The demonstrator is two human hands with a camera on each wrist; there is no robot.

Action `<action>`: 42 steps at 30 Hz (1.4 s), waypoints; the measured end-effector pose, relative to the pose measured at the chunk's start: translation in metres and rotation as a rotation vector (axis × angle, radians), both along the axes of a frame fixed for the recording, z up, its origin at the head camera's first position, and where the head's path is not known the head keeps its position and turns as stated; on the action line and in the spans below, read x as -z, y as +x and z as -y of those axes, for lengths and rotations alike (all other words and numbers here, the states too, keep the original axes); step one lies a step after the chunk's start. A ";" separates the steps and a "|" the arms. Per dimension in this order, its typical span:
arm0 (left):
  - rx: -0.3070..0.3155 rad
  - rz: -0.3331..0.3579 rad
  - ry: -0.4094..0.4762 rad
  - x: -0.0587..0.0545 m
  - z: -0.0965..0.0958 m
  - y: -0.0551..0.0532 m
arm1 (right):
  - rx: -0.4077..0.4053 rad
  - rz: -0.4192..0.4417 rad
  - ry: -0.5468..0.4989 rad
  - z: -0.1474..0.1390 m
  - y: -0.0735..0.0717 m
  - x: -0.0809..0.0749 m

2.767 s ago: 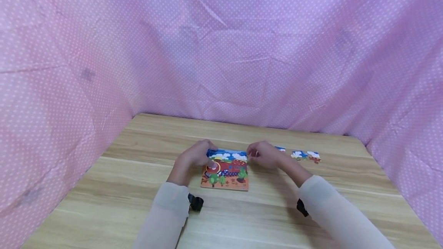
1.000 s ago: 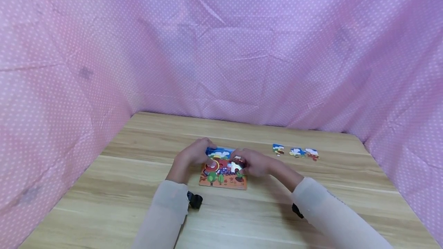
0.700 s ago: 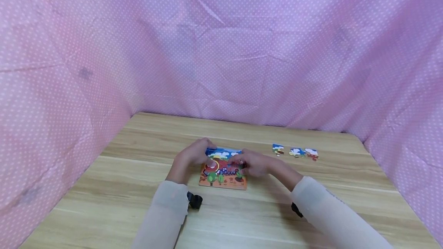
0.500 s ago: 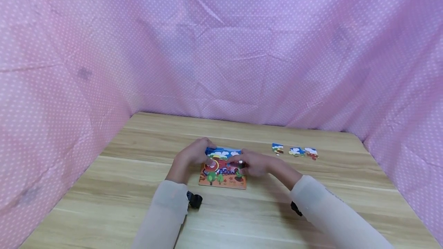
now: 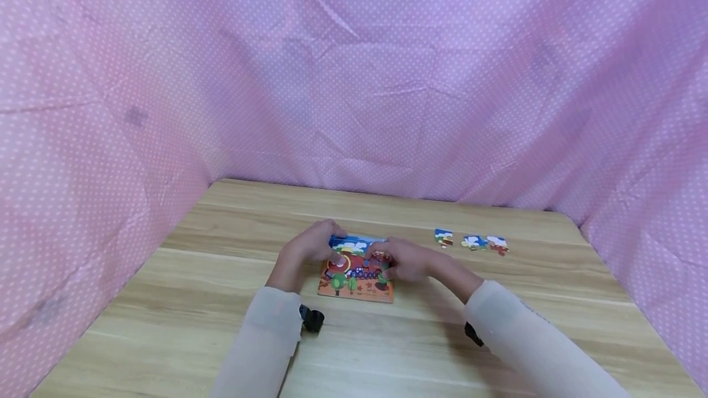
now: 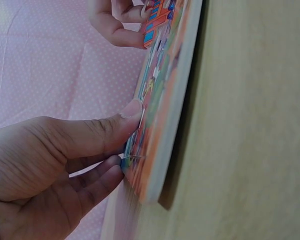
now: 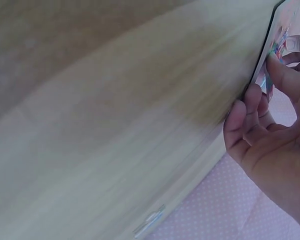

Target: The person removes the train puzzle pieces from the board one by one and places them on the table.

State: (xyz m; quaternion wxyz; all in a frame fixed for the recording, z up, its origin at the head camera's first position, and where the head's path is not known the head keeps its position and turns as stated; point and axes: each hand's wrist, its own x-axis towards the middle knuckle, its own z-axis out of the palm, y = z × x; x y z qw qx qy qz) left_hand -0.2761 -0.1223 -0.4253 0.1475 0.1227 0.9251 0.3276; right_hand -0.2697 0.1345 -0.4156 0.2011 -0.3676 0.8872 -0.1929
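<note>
A square jigsaw puzzle [image 5: 356,292] with a train scene, trees and clouds lies flat on the wooden table. My left hand [image 5: 315,244] grips its far left corner; in the left wrist view the thumb [image 6: 132,110] rests on the picture, with the fingers at the edge behind. Over the right part of the puzzle, my right hand [image 5: 408,260] pinches a red puzzle piece [image 6: 152,36] with blue windows. That piece looks slightly tilted against the puzzle. The right fingers hide part of the picture, and the right wrist view shows them at the board's edge.
Loose puzzle pieces lie to the right: one piece [image 5: 444,238] stands apart, and two more, a cloud piece [image 5: 474,242] and a red-and-white piece [image 5: 498,245], sit side by side. A pink dotted cloth [image 5: 354,109] hangs behind the wooden table [image 5: 221,336].
From beside the puzzle's right edge, my right hand has moved left onto its right part, uncovering the nearest loose piece. It has shifted only slightly since. My left hand has stayed at the corner.
</note>
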 end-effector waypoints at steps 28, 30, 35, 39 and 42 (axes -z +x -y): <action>0.028 -0.016 -0.012 0.000 0.000 0.002 | -0.037 -0.083 0.108 0.009 0.004 -0.005; 0.025 -0.012 -0.009 -0.001 -0.001 0.002 | -0.041 -0.105 0.114 0.011 0.004 -0.005; 0.020 -0.001 0.003 -0.003 0.000 0.003 | -0.033 -0.140 0.118 0.014 0.004 -0.004; 0.026 -0.006 -0.010 -0.004 0.000 0.003 | -0.036 -0.148 0.112 0.017 0.005 -0.006; 0.026 -0.005 -0.010 -0.004 0.000 0.003 | -0.035 -0.153 0.097 0.018 0.004 -0.006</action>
